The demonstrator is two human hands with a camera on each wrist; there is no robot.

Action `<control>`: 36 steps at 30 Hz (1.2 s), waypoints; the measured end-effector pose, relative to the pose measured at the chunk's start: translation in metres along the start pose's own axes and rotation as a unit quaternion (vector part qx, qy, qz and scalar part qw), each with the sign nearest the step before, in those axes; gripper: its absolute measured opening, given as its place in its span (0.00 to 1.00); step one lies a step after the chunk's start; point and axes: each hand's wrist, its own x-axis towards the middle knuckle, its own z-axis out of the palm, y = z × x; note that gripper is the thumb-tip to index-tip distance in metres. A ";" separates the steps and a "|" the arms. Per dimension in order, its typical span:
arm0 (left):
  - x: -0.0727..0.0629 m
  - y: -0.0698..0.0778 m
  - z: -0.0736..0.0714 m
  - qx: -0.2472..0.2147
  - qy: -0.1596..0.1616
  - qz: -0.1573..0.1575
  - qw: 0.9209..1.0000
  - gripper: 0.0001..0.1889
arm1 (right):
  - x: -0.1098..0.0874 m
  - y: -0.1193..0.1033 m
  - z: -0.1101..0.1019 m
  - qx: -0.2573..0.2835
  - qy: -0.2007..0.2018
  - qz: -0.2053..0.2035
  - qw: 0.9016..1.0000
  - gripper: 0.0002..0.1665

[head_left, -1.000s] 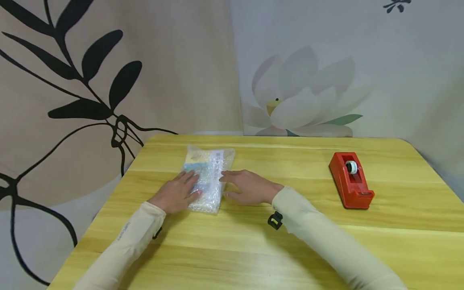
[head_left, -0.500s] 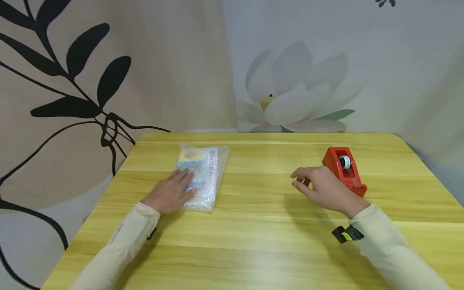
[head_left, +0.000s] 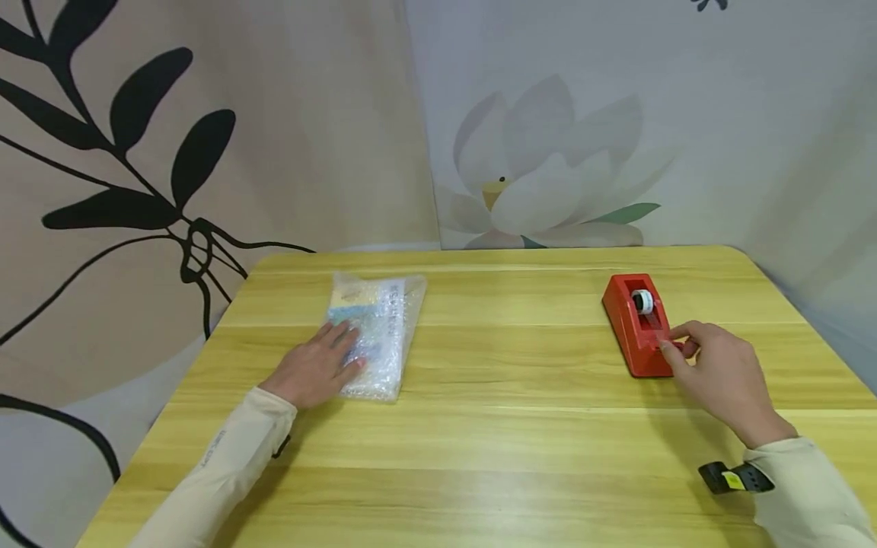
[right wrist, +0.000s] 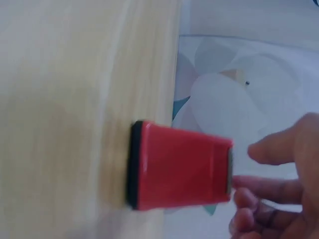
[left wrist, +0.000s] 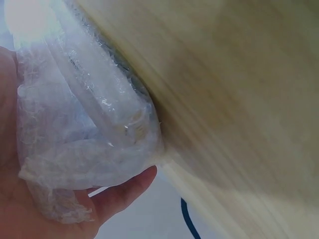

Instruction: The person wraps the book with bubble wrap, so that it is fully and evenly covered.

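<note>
On the left of the table lies a flat package (head_left: 390, 327) in clear bubble wrap, with printed colours showing through. My left hand (head_left: 317, 365) rests on its near left side, fingers spread and straight. In the left wrist view the bubble wrap (left wrist: 89, 109) lies against the palm. My right hand (head_left: 726, 380) is at the front end of a red tape dispenser (head_left: 626, 335), which holds a small roll of tape (head_left: 642, 301). In the right wrist view its thumb and index finger stand apart beside the cutter edge (right wrist: 229, 169); no tape between them is distinguishable.
The wooden table (head_left: 507, 441) extends between the package and the dispenser. Behind it hangs a pale backdrop (head_left: 329, 137) printed with dark leaves and a lotus. A black band with a small device (head_left: 735, 479) sits at the right wrist.
My right hand has left the package and moved right, across the table, to the front of the tape dispenser. My left hand stays on the package. The head view has shifted slightly.
</note>
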 end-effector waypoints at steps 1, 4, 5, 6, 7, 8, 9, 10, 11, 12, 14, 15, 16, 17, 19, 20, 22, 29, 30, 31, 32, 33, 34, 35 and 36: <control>0.000 0.000 0.000 0.001 0.001 -0.001 1.000 0.31 | 0.000 0.004 0.001 0.002 0.002 0.004 1.000 0.15; 0.000 0.000 0.000 -0.002 0.000 -0.007 1.000 0.32 | 0.004 0.011 0.003 0.022 -0.002 0.020 1.000 0.18; 0.000 0.000 0.000 -0.001 -0.001 -0.009 1.000 0.32 | 0.005 0.013 0.004 0.029 -0.008 0.030 0.999 0.19; 0.000 0.001 -0.001 -0.002 -0.001 -0.011 1.000 0.32 | 0.007 0.014 0.005 0.038 -0.014 0.044 0.998 0.21; 0.000 0.001 -0.001 -0.002 -0.001 -0.012 1.000 0.32 | 0.009 0.015 0.006 0.050 -0.023 0.062 0.997 0.22; 0.000 0.001 -0.001 -0.002 -0.002 -0.012 1.000 0.32 | 0.011 0.016 0.007 0.061 -0.033 0.079 0.994 0.24; 0.000 0.001 -0.001 -0.002 -0.002 -0.013 1.000 0.32 | 0.012 0.017 0.008 0.069 -0.043 0.096 0.992 0.24; 0.000 0.001 -0.001 -0.001 -0.002 -0.012 1.000 0.32 | 0.014 0.018 0.008 0.076 -0.052 0.111 0.990 0.25; 0.000 0.001 0.000 0.000 -0.002 -0.011 1.000 0.31 | 0.015 0.019 0.009 0.084 -0.057 0.123 0.987 0.24; 0.001 0.001 0.000 0.001 -0.001 -0.010 1.000 0.31 | 0.016 0.020 0.009 0.090 -0.057 0.131 0.986 0.23; 0.001 0.001 0.000 0.002 0.001 -0.008 1.000 0.31 | 0.017 0.020 0.010 0.091 -0.048 0.137 0.985 0.19; 0.001 0.001 0.000 0.003 0.003 -0.007 1.000 0.31 | 0.017 0.019 0.011 0.088 -0.040 0.135 0.986 0.17; 0.001 0.001 0.000 0.004 0.004 -0.006 1.000 0.31 | 0.017 0.018 0.011 0.084 -0.031 0.130 0.987 0.16; 0.001 0.001 0.001 0.006 0.006 -0.005 1.000 0.31 | 0.017 0.017 0.012 0.080 -0.022 0.123 0.989 0.14; 0.001 0.001 0.001 0.006 0.008 -0.005 1.000 0.31 | 0.016 0.015 0.013 0.067 -0.004 0.110 0.992 0.12; 0.000 0.001 0.001 0.006 0.008 -0.005 1.000 0.31 | 0.016 0.013 0.013 0.062 0.003 0.103 0.993 0.12; 0.000 0.002 0.001 0.006 0.007 -0.006 1.000 0.31 | 0.015 0.011 0.013 0.057 0.011 0.100 0.993 0.12; 0.001 0.002 -0.002 0.011 0.007 -0.006 1.000 0.31 | 0.022 0.006 0.003 0.065 0.061 0.090 0.992 0.13; 0.001 0.002 -0.003 0.013 0.007 -0.006 1.000 0.31 | 0.025 0.006 0.000 0.073 0.057 0.097 0.991 0.13; 0.001 0.002 -0.003 0.014 0.006 -0.006 1.000 0.31 | 0.027 0.005 -0.002 0.084 0.046 0.108 0.990 0.14; 0.001 0.002 -0.003 0.014 0.003 -0.006 1.000 0.31 | 0.030 0.005 -0.004 0.096 0.030 0.122 0.987 0.15; 0.002 0.002 -0.004 0.015 0.000 -0.004 1.000 0.31 | 0.033 0.005 -0.005 0.113 0.011 0.139 0.984 0.16; 0.002 0.002 -0.003 0.014 -0.002 -0.003 1.000 0.31 | 0.036 0.005 -0.007 0.131 -0.011 0.159 0.978 0.18; 0.002 0.002 -0.003 0.014 -0.002 0.000 1.000 0.31 | 0.039 0.005 -0.009 0.152 -0.031 0.177 0.972 0.19; 0.002 0.002 -0.003 0.013 -0.002 0.002 1.000 0.31 | 0.042 0.006 -0.010 0.175 -0.045 0.192 0.965 0.20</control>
